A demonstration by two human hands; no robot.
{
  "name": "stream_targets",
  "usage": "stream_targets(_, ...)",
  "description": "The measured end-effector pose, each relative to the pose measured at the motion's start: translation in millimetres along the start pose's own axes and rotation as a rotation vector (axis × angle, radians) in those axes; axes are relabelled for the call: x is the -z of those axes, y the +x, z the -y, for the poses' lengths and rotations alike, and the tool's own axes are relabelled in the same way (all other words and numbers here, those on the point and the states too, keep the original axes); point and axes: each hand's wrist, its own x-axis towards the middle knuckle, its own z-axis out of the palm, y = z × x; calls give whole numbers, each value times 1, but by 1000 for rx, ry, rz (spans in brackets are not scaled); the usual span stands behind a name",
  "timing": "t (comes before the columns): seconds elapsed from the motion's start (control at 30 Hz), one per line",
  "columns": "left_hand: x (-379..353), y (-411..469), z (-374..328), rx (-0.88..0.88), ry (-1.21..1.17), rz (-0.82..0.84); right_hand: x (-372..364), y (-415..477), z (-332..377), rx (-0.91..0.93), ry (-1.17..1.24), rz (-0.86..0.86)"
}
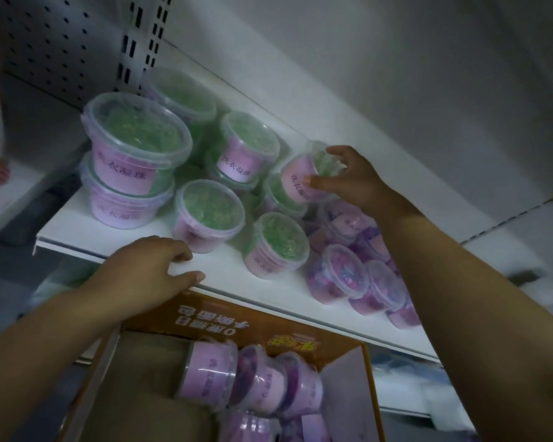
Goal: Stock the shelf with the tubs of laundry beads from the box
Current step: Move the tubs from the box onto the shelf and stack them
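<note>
Shelf (87, 224) white, pegboard (45, 43) behind; right hand (355, 180) grips tilted green tub (300, 177), left hand (147, 269) rests relaxed on edge.

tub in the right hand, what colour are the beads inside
Green, through the clear tub the right hand grips; lilac label. Best in the head view.

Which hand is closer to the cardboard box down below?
Left. The left hand rests on the shelf edge just above the box; the right hand is farther back on the shelf, gripping a green tub.
</note>
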Motion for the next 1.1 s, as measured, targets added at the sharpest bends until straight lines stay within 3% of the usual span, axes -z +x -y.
stream_targets(0.83, -1, 6, -3, -19, 79, -40, -10, 19, 3, -60, 27, 257)
stream_targets(0.93, -2, 5, -3, -21, 83, -39, -11, 13, 4, -50, 27, 250)
stream_targets(1.1, -3, -1, 0, -20, 94, -42, -27, -5, -5, -103, -18, 76)
